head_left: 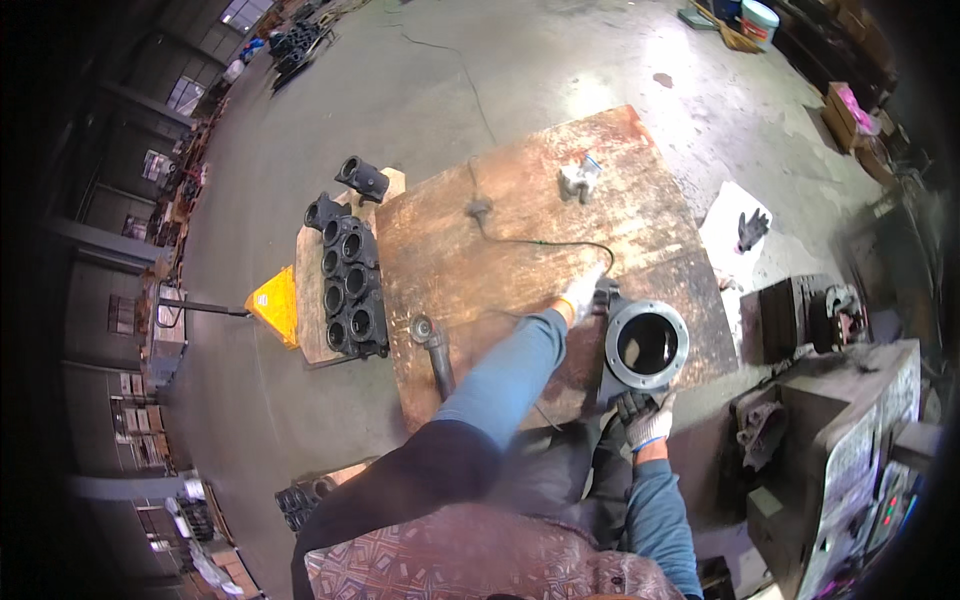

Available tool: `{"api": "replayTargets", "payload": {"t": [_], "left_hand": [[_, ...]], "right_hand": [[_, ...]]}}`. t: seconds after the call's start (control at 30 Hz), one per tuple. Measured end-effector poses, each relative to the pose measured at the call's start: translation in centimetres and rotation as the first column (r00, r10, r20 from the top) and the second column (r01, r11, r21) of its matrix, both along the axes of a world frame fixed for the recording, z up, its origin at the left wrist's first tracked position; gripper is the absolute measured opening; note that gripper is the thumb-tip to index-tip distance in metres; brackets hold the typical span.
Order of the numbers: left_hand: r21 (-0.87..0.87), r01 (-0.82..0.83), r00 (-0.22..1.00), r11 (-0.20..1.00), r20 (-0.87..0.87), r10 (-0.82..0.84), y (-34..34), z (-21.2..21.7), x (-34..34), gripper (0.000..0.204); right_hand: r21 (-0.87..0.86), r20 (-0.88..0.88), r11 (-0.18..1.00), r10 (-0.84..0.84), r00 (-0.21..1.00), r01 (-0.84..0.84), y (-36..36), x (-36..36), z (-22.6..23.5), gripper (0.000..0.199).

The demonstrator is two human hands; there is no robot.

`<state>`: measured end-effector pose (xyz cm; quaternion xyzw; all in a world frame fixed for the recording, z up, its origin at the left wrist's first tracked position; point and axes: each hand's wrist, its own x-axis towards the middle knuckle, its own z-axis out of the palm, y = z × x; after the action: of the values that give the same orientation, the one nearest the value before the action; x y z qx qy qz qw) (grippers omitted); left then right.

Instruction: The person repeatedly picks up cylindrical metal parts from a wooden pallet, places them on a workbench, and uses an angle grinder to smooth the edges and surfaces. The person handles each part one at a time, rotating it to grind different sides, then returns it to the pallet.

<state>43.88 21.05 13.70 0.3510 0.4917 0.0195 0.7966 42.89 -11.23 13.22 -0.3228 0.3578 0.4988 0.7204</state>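
Note:
A dark metal housing (pixel 612 368) with a pale machined flange ring and a wide round bore rests at the right front of the wooden table (pixel 540 215). My left hand (pixel 580 298), in a white glove, is closed at the housing's far left side, against a dark protruding part; its fingertips are partly hidden. From below, my right hand (pixel 648 420), in a white glove with dark fingers, grips the housing's near edge. A black cord (pixel 540 241) runs over the tabletop close to my left hand. Left of my left forearm lies a grinder-like tool (pixel 432 350) with a round head.
Several black castings (pixel 350 270) stand on a pallet beside the table's left edge, near a yellow pallet jack (pixel 275 305). A crumpled white glove (pixel 579 180) lies toward the table's far side. At right are a dark glove (pixel 752 231) on a white sheet and a machine cabinet (pixel 850 430).

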Motion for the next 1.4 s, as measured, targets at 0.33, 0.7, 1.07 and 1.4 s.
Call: {"api": "replayTargets", "payload": {"t": [0.33, 0.7, 1.07, 1.4], "left_hand": [[0.083, 0.095, 0.99, 0.992, 0.101, -0.103, -2.0, 5.8, 1.9, 0.057], [-0.279, -0.01, 0.992, 0.96, 0.12, 0.045, -14.7, 4.8, -4.1, 0.082], [-0.313, 0.154, 0.988, 0.937, 0.069, -0.139, -40.9, 14.2, -2.8, 0.085], [-0.509, 0.339, 0.94, 0.791, 0.21, -0.268, -69.7, 22.7, 0.8, 0.077]], "right_hand": [[0.144, 0.029, 0.927, -0.355, 0.935, 0.347, 3.9, 2.0, 0.4, 0.069], [0.011, -0.057, 0.911, -0.411, 0.91, 0.412, -7.6, 0.7, 2.9, 0.073], [-0.307, 0.187, 0.752, -0.553, 0.812, 0.583, -34.3, -2.8, 15.9, 0.053], [-0.003, 0.404, 0.579, -0.745, 0.531, 0.815, -61.6, -2.8, 28.2, 0.052]]}}
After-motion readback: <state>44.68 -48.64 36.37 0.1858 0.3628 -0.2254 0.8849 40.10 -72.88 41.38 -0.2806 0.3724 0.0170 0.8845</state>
